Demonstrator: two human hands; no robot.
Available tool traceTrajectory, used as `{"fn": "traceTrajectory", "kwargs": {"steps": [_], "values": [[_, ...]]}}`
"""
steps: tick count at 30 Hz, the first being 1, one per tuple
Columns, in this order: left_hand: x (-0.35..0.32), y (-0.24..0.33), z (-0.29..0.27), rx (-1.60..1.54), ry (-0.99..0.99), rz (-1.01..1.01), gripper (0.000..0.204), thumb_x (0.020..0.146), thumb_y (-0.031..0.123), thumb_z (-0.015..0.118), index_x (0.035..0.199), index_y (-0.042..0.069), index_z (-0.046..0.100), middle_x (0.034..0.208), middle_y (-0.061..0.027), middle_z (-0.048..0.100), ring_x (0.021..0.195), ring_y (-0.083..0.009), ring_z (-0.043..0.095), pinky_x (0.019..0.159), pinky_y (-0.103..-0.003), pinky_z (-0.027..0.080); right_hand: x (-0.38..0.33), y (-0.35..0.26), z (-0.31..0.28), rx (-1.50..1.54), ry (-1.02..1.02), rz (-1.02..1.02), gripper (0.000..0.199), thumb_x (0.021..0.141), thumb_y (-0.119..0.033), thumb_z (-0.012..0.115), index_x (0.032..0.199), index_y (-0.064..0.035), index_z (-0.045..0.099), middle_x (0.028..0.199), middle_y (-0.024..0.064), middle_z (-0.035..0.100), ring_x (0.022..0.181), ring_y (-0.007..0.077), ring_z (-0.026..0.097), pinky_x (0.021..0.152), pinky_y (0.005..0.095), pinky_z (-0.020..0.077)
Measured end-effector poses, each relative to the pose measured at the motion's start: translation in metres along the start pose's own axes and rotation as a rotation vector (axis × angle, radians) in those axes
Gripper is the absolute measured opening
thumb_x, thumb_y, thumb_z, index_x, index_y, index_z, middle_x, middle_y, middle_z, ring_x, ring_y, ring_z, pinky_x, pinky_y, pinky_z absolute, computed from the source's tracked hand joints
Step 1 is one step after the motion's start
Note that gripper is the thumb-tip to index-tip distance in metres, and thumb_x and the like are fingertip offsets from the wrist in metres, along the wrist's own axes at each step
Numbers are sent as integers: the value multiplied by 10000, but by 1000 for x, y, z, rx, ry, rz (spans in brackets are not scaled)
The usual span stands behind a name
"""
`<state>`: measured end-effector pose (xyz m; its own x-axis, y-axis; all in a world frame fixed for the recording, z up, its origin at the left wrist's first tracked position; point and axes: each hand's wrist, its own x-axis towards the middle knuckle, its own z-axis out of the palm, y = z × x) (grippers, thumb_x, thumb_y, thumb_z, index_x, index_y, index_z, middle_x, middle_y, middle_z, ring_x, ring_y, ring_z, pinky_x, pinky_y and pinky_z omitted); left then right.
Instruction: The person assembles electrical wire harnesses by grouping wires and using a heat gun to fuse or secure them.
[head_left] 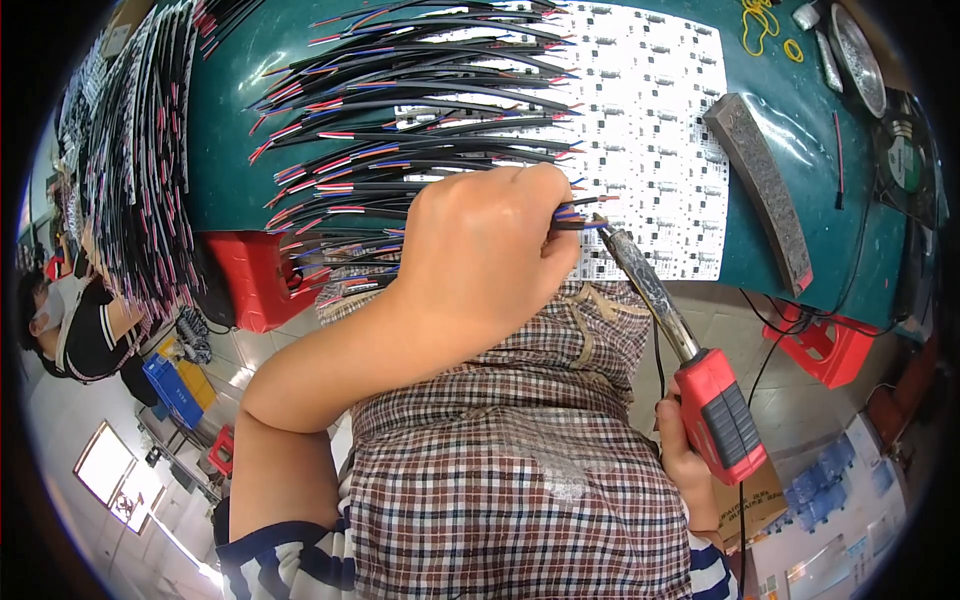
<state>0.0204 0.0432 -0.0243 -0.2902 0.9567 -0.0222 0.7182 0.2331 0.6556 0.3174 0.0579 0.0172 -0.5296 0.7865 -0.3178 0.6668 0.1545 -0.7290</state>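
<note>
My left hand (485,240) is closed in a pinch on a black cable, whose thin coloured wire ends (580,220) stick out to the right of the fingertips. Below and to the right, my right hand (685,460) grips a soldering iron (720,415) with a red and black handle. The iron's tip points up and left, close to those wire ends; whether they touch I cannot tell. Under both lies a white sheet of circuit boards (660,150) with small dark parts. Many black cables (400,100) with red, white and blue ends lie across its left part.
A dark, rough-surfaced bar (765,195) lies right of the boards. Farther right are yellow bands (793,50), a metal dish (858,60) and a thin cable (838,160). Thick cable bundles (140,160) hang at the left. Red stools (255,280) stand below the table; another person sits far left.
</note>
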Motion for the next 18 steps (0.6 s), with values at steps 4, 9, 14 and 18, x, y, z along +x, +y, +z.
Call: {"fn": "traceTrajectory", "kwargs": {"steps": [4,9,14,18], "values": [[5,-3,-4,-56,-10,12,86,787,86,750,818,40,684,623,-44,607,494,-158,567,507,-301,454,-1,-2,-1,56,-24,73,211,790,-56,790,963,8,691,888,153,679,746,306,699,676,360,557],[8,-4,-8,-50,-65,14,93,781,86,754,812,43,678,627,-50,609,506,-166,575,510,-304,456,0,-3,0,3,-24,32,208,784,-56,796,947,9,684,873,153,675,740,302,698,677,357,557],[9,-3,-7,-44,-88,16,96,774,83,753,800,44,669,637,-52,614,513,-177,586,509,-310,457,2,-7,0,11,-15,49,216,776,-56,803,947,5,686,860,149,668,739,302,698,679,359,557],[8,-1,-4,-31,-52,12,97,771,76,750,787,46,659,644,-54,624,532,-177,615,517,-308,475,-4,2,1,-6,-18,29,228,779,-69,803,969,-5,694,864,148,669,743,311,695,686,366,554]]}}
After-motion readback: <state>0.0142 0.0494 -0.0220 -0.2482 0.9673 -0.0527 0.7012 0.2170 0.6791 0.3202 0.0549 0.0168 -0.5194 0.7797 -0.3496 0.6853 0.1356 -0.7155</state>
